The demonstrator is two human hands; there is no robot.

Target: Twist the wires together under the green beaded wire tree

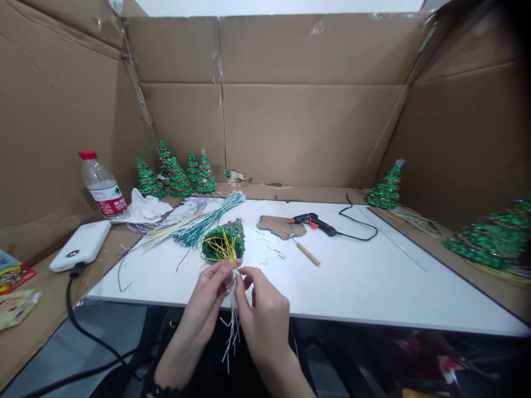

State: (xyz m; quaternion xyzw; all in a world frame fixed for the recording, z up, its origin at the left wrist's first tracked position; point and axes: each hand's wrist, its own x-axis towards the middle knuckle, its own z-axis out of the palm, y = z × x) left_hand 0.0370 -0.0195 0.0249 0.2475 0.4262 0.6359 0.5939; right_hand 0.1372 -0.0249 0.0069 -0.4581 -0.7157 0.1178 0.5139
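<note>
My left hand point(213, 290) is closed, pinching a bundle of thin yellow wires point(224, 250) near its gathered end. My right hand point(263, 312) grips the same bundle just to the right, thumb and forefinger together. Below the fingers, white wire ends point(233, 320) hang loose past the table edge. The yellow strands fan out from the hollow base of a small green Christmas tree point(237, 235), which lies on its side with its opening toward me. What exactly sits between the right fingertips is hidden.
Behind the tree lies a bundle of green and white wires point(207, 221). A hot glue gun point(313, 222) rests on a cardboard scrap point(276, 225), near a wooden-handled tool point(307, 254). Finished trees point(179, 179) stand back left, another point(385, 187) right. A bottle point(103, 188) and power bank point(81, 247) are left.
</note>
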